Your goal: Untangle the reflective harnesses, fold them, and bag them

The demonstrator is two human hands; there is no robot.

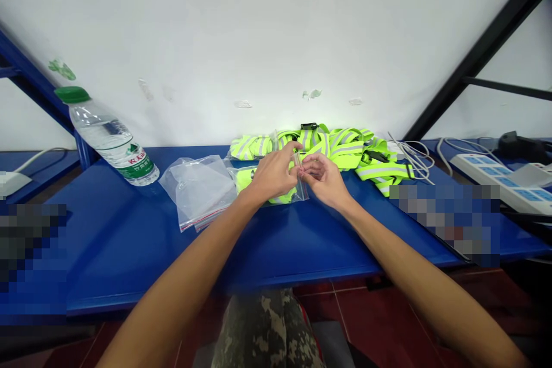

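Note:
My left hand (277, 172) and my right hand (324, 179) meet at the right end of a clear zip bag (301, 191), which holds a folded yellow-green reflective strap (282, 198). Fingers of both hands pinch the bag's edge. Behind them, near the wall, lies another bagged strap (250, 147). A heap of loose yellow-green straps with grey stripes and black buckles (345, 146) spreads behind and to the right of my right hand. Left of my left hand are several flat clear bags (202, 187) with red edges.
A water bottle with a green cap (116, 141) stands at the left of the blue table (302, 247). White cables (417, 158) and a white power strip (504, 181) lie at the right. The wall rises behind.

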